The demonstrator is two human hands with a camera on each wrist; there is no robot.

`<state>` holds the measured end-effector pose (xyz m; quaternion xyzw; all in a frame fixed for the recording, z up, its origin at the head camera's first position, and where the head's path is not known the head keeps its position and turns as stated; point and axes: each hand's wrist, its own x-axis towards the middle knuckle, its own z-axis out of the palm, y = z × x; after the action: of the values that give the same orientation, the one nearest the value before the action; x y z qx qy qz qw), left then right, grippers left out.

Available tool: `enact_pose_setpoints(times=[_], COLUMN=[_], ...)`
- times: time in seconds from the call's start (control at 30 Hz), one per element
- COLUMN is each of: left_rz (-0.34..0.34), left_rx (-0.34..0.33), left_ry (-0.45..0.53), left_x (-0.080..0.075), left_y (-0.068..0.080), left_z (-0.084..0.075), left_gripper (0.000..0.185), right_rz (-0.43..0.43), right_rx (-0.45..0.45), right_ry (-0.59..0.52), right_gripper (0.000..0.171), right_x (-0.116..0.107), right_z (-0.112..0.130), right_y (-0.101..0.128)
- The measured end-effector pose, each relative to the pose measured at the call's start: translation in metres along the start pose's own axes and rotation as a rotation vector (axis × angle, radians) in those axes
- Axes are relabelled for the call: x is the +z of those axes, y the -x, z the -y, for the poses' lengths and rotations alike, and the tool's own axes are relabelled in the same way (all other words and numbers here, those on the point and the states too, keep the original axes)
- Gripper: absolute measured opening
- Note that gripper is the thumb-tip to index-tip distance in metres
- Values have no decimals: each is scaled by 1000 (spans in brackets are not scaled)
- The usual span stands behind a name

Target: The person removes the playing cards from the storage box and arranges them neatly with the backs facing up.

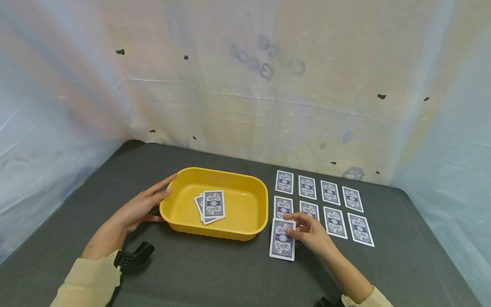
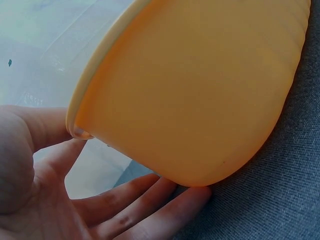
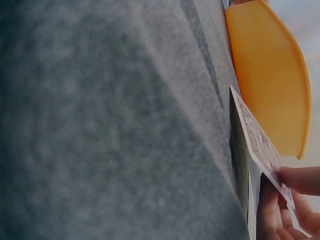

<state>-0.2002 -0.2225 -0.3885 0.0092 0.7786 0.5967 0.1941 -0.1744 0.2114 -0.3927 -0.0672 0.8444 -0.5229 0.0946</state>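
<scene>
My right hand (image 1: 312, 234) pinches a blue-backed playing card (image 1: 282, 245) between thumb and fingers. In the right wrist view this card (image 3: 257, 137) is tilted, with the thumb on its patterned back and fingers beneath. It overlaps the near-left card (image 1: 283, 205) of the layout in the head view. My left hand (image 1: 140, 209) holds the left end of a yellow plastic tub (image 1: 245, 183). The left wrist view has fingertips at the rim and others against the lower wall of the tub (image 2: 190, 100). Inside the tub lies a small loose stack of face-down cards (image 1: 213, 204).
Right of the tub, several face-down cards (image 1: 330, 192) lie in two rows on the dark grey cloth-covered table (image 1: 199, 273). A pale, marked sheet (image 1: 245, 94) hangs behind and at both sides. A black wrist device (image 1: 136, 254) juts from the left sleeve.
</scene>
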Motion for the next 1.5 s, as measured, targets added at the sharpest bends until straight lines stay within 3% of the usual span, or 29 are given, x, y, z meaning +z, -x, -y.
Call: enact_pose_setpoints(times=[0.2, 0.43, 1.03, 1.3, 1.5], left_rz=[-7, -11, -7, -17, -17], left_rx=[-4, -7, 2, -6, -7], left_ry=[-1, -1, 9, 3, 2], left_x=[1, 1, 1, 2, 2], left_y=[0, 1, 0, 0, 0], left_z=[-1, -1, 0, -1, 0], left_gripper=[69, 69, 68, 65, 66], right_rz=[4, -36, -83, -120, -105], right_rx=[-1, -57, -7, 21, 2], right_ry=[41, 168, 287, 396, 384], right_gripper=[38, 34, 33, 30, 31], right_x=[0, 2, 6, 8, 6], right_z=[-2, -3, 2, 3, 5], right_y=[2, 3, 5, 6, 2])
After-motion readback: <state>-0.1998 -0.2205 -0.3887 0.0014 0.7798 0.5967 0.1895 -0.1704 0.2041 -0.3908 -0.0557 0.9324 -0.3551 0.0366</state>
